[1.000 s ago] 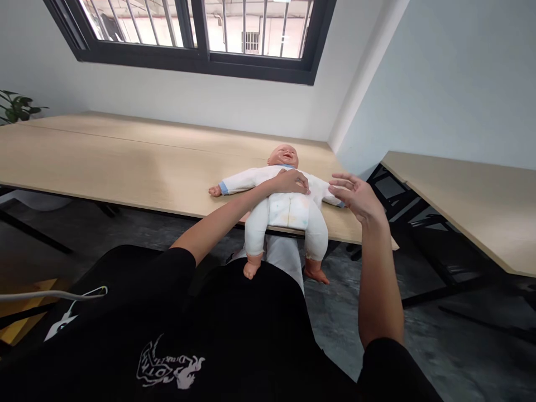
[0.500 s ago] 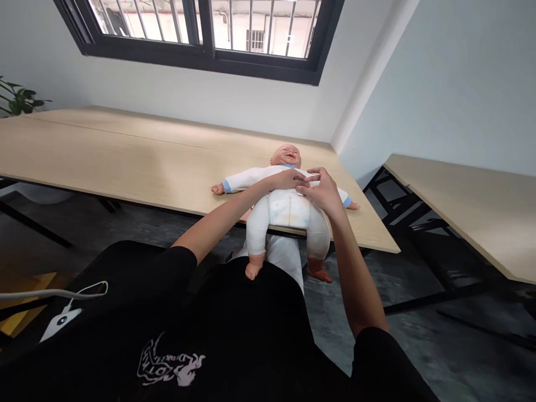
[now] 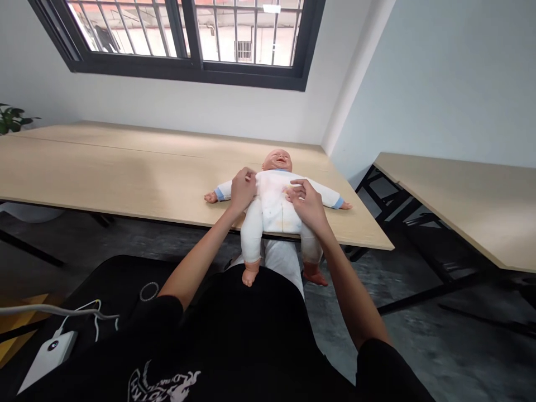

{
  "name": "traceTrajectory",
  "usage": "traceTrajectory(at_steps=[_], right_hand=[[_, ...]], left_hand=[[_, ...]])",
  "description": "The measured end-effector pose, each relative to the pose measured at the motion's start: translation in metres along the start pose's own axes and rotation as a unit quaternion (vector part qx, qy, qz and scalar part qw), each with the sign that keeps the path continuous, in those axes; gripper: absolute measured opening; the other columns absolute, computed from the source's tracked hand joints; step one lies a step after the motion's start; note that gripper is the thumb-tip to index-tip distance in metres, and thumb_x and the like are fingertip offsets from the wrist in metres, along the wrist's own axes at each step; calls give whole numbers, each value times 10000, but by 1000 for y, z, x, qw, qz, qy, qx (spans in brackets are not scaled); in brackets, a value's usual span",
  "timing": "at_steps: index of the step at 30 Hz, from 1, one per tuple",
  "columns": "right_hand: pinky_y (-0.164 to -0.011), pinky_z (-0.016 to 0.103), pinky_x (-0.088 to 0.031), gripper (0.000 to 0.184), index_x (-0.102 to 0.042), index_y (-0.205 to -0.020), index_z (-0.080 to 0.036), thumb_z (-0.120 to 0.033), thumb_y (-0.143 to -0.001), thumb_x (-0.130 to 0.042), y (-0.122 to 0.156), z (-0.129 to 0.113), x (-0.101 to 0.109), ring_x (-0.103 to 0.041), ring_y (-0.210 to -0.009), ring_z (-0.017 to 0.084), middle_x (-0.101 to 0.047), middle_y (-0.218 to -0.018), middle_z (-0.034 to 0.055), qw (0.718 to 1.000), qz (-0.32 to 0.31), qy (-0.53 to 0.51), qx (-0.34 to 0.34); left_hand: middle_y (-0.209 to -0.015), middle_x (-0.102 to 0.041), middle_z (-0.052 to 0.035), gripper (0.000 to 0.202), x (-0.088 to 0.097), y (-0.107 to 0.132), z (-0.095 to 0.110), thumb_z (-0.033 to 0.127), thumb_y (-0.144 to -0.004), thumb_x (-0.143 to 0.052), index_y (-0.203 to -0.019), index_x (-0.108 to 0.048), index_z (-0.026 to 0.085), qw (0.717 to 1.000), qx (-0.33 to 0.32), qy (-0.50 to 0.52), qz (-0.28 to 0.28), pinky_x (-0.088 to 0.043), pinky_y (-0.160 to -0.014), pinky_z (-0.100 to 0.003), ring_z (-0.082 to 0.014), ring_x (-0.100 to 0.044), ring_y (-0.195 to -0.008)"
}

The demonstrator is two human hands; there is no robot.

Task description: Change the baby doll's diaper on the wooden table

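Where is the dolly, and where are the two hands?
doll [image 3: 274, 212]: head view, white tummy.
left hand [image 3: 243, 190]: head view, back of the hand.
right hand [image 3: 309, 205]: head view, back of the hand.

A long wooden table runs under a barred window. A second table stands at the right. A plant sits far left. A white power bank with its cable lies lower left.

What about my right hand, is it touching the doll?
Touching. The head view shows the right hand resting on the doll, with its fingers laid flat on the white suit at the chest and no gap between them.
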State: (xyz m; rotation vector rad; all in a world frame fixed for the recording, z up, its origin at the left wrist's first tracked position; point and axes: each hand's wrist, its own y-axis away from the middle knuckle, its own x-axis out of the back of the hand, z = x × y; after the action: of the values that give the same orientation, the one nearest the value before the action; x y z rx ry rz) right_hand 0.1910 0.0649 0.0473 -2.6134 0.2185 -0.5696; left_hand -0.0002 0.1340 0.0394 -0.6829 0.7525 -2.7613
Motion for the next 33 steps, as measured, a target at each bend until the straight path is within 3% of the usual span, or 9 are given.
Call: traceTrajectory(at_steps=[3,5,9,12,15,20,24,28,33], right_hand=[[-808,379,-598,322,-593,-993,-203,-499,-875,-547,8,2,-2,-685,-931,225,-710,-1041,92,1000,15,16,21],[-817,385,-594,317,-611,-942,-204,-507,-884,-535,13,1,-3,-685,-920,229,-717,-1043,90,998,31,33,31],[-809,383,-596,333,-630,-909,-193,-517,-892,-551,16,2,-3,-690,-886,236,-723,-974,91,998,55,17,36],[-796,374,-595,342,-635,-904,-187,-519,-896,-554,16,5,-3,-691,-870,235,-719,-943,93,997,69,11,37],[-791,373,-593,361,-639,-900,-181,-530,-893,-551,17,6,-3,-687,-855,232,-717,-929,95,995,84,25,42],[-762,362,-588,394,-651,-885,-165,-543,-889,-540,19,6,-3,-682,-825,225,-720,-900,92,993,101,29,61],[-746,348,-585,382,-652,-880,-165,-532,-879,-546,19,6,-3,-674,-803,216,-724,-908,95,992,102,32,60],[-740,339,-582,383,-649,-885,-163,-528,-881,-536,17,9,-2,-668,-800,212,-721,-907,95,993,98,37,59],[-770,343,-586,412,-667,-962,-139,-513,-935,-495,21,3,-2,-667,-833,215,-706,-969,117,992,75,80,65]], left_hand=[[-986,-694,-117,211,20,24,-20,220,-947,-429,-944,-631,159,981,-8,-149,-122,-504,-917,-371,-233,-636,-952],[-1079,-686,-147,214,25,35,-25,206,-938,-448,-952,-655,158,963,-24,-194,-184,-472,-1003,-430,-278,-609,-1067],[-1375,-578,-161,299,26,44,-26,224,-928,-512,-1192,-645,186,938,-49,-226,-259,-388,-1123,-489,-321,-490,-1312],[-1467,-520,-153,363,24,40,-27,240,-939,-507,-1286,-605,202,924,-62,-236,-295,-334,-1169,-507,-325,-427,-1394],[-1384,-595,-141,289,21,34,-32,223,-899,-543,-1165,-652,192,943,-70,-176,-273,-371,-1136,-493,-323,-488,-1328],[-1044,-707,-94,106,19,37,-42,140,-819,-571,-893,-643,166,969,-71,-70,-225,-486,-935,-388,-252,-614,-982],[-923,-674,-74,84,27,45,-45,105,-787,-603,-785,-561,178,980,-52,-92,-172,-461,-886,-364,-238,-582,-929],[-913,-663,-82,91,38,48,-42,200,-819,-665,-811,-575,188,980,-19,-154,-121,-413,-902,-395,-276,-553,-975],[-746,-606,-44,236,43,43,-39,279,-795,-731,-674,-550,189,973,53,-197,-108,-368,-848,-360,-265,-553,-911]])
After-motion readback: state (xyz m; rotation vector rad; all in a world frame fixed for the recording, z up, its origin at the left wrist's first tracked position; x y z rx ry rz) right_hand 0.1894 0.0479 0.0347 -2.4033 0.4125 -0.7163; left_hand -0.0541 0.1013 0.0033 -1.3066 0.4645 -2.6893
